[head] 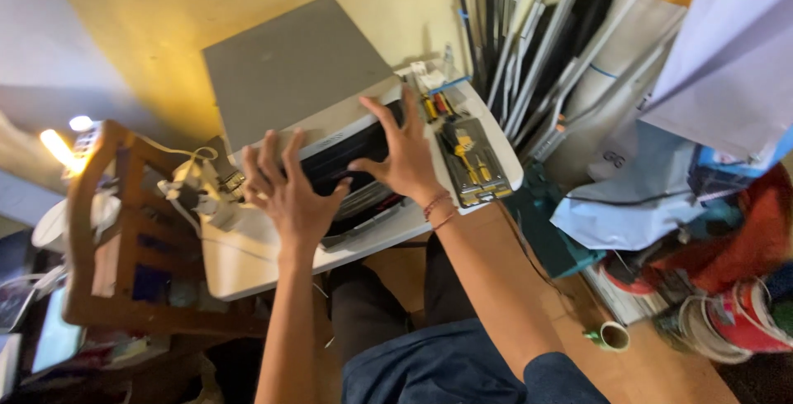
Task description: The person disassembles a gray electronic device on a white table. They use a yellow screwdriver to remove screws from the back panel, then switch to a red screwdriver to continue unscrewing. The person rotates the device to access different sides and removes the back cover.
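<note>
Grey flat-topped box-shaped appliance with dark front opening (301, 73) resting on small white tabletop (248, 259), directly ahead of both hands, set against yellow wall. Left hand (289, 193) raised in front of appliance's lower left front edge, fingers spread wide apart, palm facing the machine, clasping nothing; contact with the front panel not determinable. Right hand (405, 156) held before the dark front opening, fingers likewise splayed and extended, thumb pointing left, holding nothing; fingertips near or on the upper edge of the opening, exact contact unclear. Red thread bracelets (439, 210) around right wrist.

Flat black rectangular tool case lying open (471, 160) just right of right hand on same tabletop, containing yellow-handled screwdriver and rows of small bits. Small yellow and red cylindrical items (436, 106) beyond the case, near tabletop's far edge. White cables and plug adapter (194, 189) left of appliance, beside left hand.

Brown wooden chair (107, 230) left of tabletop, well apart from both hands, with glowing lamp (58, 148) behind. Bundle of grey metal rods and strips (537, 49) leaning upright at right of table. Roll of tape with green edge (613, 336) on orange-brown floor, lower right, near stacked white paper sheets (727, 49) and red fabric
</note>
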